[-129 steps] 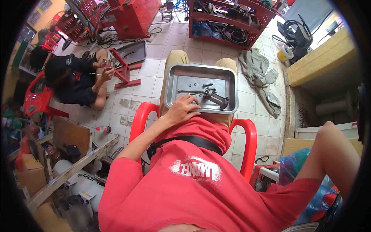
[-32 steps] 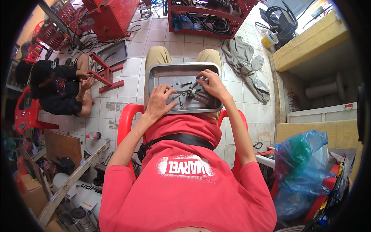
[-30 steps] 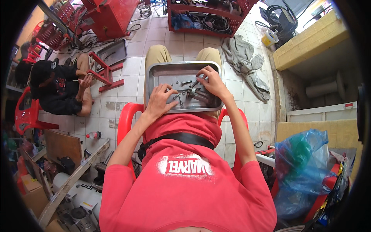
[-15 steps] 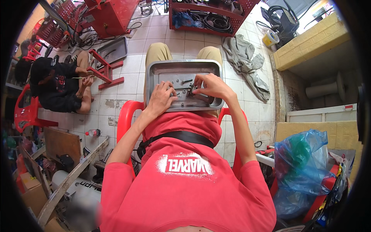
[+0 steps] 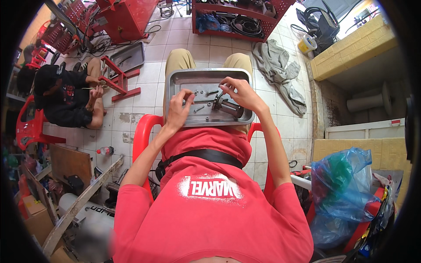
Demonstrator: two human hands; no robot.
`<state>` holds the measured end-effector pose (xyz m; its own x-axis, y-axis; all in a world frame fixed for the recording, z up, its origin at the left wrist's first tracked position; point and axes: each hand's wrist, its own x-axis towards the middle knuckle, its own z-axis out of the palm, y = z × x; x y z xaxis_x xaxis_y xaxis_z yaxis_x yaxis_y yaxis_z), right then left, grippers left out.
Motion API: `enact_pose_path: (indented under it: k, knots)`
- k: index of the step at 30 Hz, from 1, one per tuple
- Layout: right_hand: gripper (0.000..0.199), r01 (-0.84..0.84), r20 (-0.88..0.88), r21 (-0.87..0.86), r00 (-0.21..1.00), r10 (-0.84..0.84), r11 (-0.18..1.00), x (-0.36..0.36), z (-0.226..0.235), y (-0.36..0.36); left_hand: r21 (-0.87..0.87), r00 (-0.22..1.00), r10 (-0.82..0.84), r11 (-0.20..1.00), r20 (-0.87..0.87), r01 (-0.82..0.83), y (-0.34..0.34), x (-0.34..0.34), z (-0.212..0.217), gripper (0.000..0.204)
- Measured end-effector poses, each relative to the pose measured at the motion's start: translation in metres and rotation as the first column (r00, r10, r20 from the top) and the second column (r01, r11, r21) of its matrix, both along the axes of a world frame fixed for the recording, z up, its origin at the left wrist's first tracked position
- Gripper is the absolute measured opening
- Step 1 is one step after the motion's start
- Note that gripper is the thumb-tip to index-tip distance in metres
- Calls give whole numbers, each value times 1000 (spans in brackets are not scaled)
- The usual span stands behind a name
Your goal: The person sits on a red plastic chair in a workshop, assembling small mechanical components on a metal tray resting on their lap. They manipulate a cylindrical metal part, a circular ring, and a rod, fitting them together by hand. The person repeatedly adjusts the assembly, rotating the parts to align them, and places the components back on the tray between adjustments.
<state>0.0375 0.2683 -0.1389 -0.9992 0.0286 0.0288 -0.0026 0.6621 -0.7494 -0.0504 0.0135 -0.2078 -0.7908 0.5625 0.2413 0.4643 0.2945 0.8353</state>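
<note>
A grey metal tray [image 5: 175, 77] rests on my lap. Over its left side is my left hand [image 5: 177, 110], fingers curled and fingertips drawn together near a small nut [image 5: 196, 92]; whatever is between them is too small to make out. My right hand [image 5: 242, 94] bends in from the right, thumb and fingers pinched above a dark cylindrical metal part with a toothed end [image 5: 231, 108]. What the pinch holds, if anything, is unclear. A bolt [image 5: 212, 92] lies between the hands, and another bolt [image 5: 199, 108] sits closer to me. A thin rod [image 5: 201, 101] runs across the tray.
Red chair arms [image 5: 147, 127] flank me. To the left a seated person [image 5: 66, 94] works beside a red metal stand [image 5: 120, 81]. A grey cloth [image 5: 280, 72] lies on the tiled floor, and a blue plastic bag [image 5: 342, 188] stands at the right. A red cart [image 5: 237, 33] is ahead.
My left hand has lifted from the tray and curled its fingers, uncovering a bolt. My right hand has risen slightly off the cylindrical part, which now shows more fully.
</note>
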Motion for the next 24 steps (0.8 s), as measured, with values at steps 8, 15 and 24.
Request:
enact_pose_path:
  k: [8,15,24]
  knots:
    - [22,-27,-156,157,986,52,987,-3,-32,-21,-65,976,-25,998,-217,11,-1,4,1,14]
    - [19,2,-125,133,992,15,991,-16,-60,10,-200,930,-129,978,-345,61,-5,0,-3,14]
    - [19,-273,149,301,960,238,914,-55,-48,-3,-289,887,-229,950,-402,114,-1,10,0,27]
